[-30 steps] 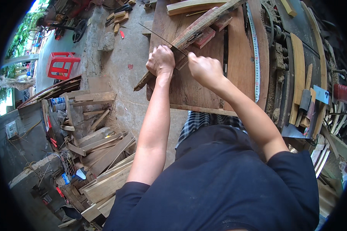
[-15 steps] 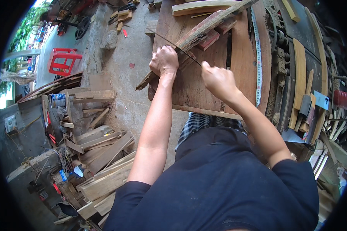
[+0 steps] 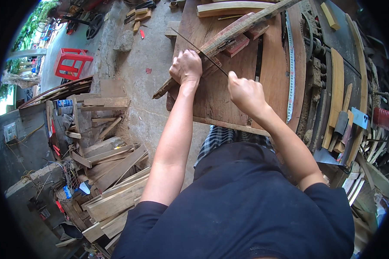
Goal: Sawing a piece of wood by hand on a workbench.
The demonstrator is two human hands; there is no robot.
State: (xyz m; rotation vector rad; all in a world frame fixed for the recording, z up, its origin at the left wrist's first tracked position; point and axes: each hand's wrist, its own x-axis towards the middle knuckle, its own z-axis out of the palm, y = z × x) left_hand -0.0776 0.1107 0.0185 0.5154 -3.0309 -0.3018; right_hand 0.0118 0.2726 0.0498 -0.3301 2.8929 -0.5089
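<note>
My left hand [image 3: 187, 67] is closed around the near part of a long rough wooden board [image 3: 231, 35], pressing it on the brown wooden bench top [image 3: 229, 101]. The board lies aslant, its near end sticking out past the bench's left edge. In my right hand [image 3: 247, 93] is a saw [image 3: 216, 64], its handle hidden inside my fist. The thin dark blade appears almost edge-on and crosses the board just right of my left knuckles, its tip beyond the bench's left side. Reddish wood blocks [image 3: 237, 45] sit under the board.
A white measuring tape strip [image 3: 291, 69] runs along the bench's right side. Further right are machine parts, wood strips [image 3: 336, 82] and a light blue phone [image 3: 360, 118]. Scrap boards [image 3: 121, 194] pile up at lower left. A red plastic stool [image 3: 72, 64] stands at far left.
The whole view has shifted slightly. My right hand and the saw have moved only a little; my left hand keeps its hold on the board.
</note>
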